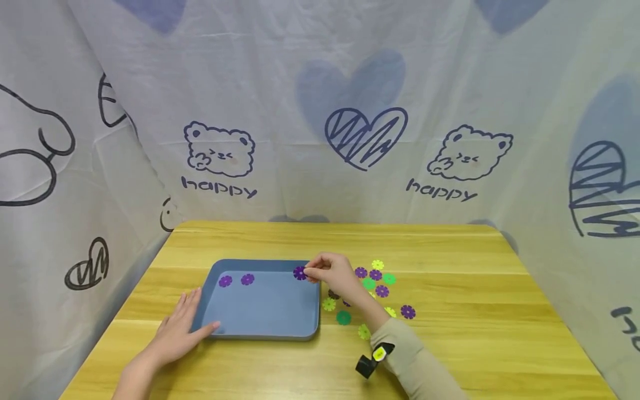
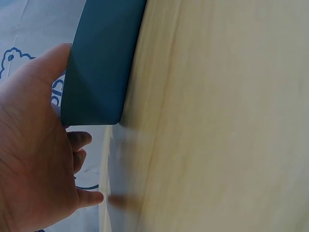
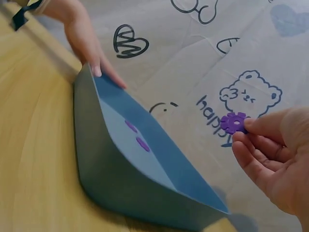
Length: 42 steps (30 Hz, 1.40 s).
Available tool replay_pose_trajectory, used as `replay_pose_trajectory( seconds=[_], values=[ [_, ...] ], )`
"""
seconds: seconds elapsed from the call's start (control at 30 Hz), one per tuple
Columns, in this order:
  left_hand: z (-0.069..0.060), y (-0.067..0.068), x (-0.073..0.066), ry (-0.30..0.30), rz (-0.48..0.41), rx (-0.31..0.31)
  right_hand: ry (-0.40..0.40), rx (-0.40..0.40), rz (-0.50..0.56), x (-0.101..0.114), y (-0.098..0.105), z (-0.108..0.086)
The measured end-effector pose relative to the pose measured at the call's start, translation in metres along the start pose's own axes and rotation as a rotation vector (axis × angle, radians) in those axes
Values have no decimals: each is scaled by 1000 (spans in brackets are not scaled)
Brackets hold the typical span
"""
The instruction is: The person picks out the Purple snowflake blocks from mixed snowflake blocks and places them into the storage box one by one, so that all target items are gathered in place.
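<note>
My right hand (image 1: 334,273) pinches a purple notched plastic disc (image 3: 234,123) between thumb and fingertips. It holds the disc up over the back right corner of a blue-grey tray (image 1: 260,311). Two more purple discs (image 1: 247,279) lie flat in the tray, towards its back left. At the tray's left side rests my left hand (image 1: 175,330), fingers straight along the outside and thumb over the front rim. From the left wrist view, the left hand (image 2: 38,140) touches the tray's edge with its thumb, and the other fingers stick out past the corner.
Right of the tray, several notched discs in purple, green, yellow and a dark colour lie scattered on the wooden table (image 1: 480,322), among them a green disc (image 1: 343,317). My right forearm partly covers them. A printed white cloth (image 1: 290,178) hangs behind the table.
</note>
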<state>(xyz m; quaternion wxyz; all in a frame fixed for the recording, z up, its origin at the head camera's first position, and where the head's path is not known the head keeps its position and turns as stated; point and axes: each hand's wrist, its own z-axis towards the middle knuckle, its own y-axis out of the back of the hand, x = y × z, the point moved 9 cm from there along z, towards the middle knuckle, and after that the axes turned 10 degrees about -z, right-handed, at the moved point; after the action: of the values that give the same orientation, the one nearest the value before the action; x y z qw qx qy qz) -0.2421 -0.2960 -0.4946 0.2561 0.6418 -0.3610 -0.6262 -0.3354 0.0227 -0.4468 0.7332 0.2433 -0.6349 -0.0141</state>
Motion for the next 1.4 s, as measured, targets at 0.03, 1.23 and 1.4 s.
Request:
replay_pose_trajectory(
  seconds=[0.03, 1.23, 1.4],
  values=[
    [0, 0, 1, 2, -1, 1, -28, -1, 46, -2, -4, 3],
    [1, -2, 2, 14, -15, 14, -317, -35, 15, -44, -98, 51],
    [0, -4, 4, 24, -26, 22, -227, -34, -155, -35, -90, 48]
  ],
)
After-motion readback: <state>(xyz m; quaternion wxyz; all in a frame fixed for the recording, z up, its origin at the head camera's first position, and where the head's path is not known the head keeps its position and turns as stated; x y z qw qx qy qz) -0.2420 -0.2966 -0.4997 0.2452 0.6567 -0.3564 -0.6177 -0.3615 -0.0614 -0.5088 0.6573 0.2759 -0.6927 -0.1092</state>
